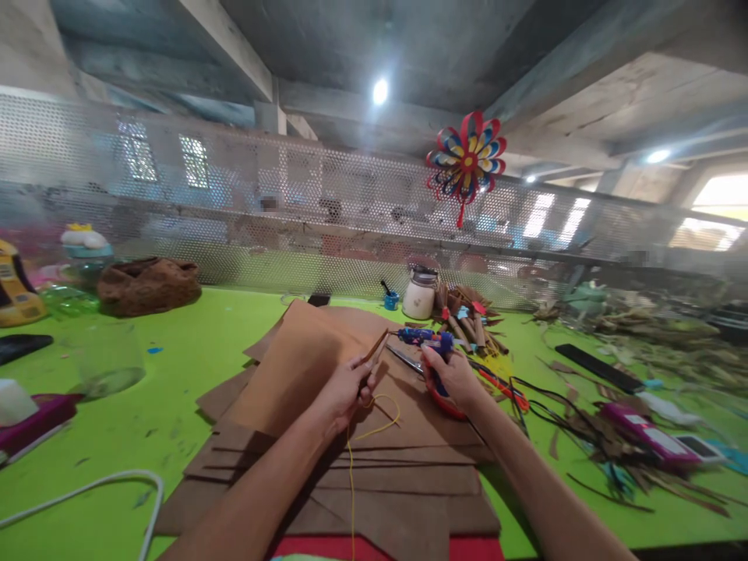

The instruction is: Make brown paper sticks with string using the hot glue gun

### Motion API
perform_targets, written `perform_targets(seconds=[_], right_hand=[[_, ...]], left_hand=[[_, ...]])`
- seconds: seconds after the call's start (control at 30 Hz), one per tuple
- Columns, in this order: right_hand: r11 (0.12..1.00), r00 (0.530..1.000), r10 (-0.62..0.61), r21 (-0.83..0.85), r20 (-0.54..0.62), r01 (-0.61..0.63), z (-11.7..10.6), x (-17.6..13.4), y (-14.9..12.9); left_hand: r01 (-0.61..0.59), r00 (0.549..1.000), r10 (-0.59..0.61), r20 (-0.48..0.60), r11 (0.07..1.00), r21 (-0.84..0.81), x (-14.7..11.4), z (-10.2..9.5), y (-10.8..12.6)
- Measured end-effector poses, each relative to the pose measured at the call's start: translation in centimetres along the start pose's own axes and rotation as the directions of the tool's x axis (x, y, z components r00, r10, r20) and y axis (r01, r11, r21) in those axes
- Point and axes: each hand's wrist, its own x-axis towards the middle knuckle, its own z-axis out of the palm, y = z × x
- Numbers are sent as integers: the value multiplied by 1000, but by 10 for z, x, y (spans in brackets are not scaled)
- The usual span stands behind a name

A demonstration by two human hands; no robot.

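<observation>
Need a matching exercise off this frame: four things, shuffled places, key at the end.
Things:
1. Glue gun
2. Flower ornament
3. Yellow thread
4. Brown sheets

Places:
A. Trailing down from near the left hand
B. Stacked on the green table
C. Gripped in the right hand
D. High up, seen against the mesh panel

Pairs: 1-C, 2-D, 3-A, 4-B

Ceiling (403, 39): we see grey concrete
Lights (380, 92): glowing white
Partition (362, 175): perforated, facing us
Windows (538, 215): bright
Desk (187, 343): lime green
</observation>
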Motion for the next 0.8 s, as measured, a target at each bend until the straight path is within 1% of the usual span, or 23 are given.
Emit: perform_targets(seconds=[0.1, 0.27, 0.47, 0.67, 0.8], right_hand=[[998, 999, 10, 61, -43, -8, 1, 1, -1], [996, 1000, 14, 91, -20, -12, 2, -1, -4], [988, 997, 72, 137, -29, -68, 1, 1, -3], [985, 996, 90, 143, 15, -91, 1, -1, -9], [983, 994, 93, 155, 53, -101, 2, -2, -9]], left_hand=[[-18, 1000, 18, 3, 1000, -4, 1, -2, -1], [-12, 1000, 12, -2, 1000, -15, 1, -2, -1], [10, 1000, -10, -21, 1000, -12, -1, 1, 2], [5, 1000, -5, -1, 1000, 7, -1, 0, 3], [-2, 1000, 2, 5, 1000, -12, -2, -2, 5]])
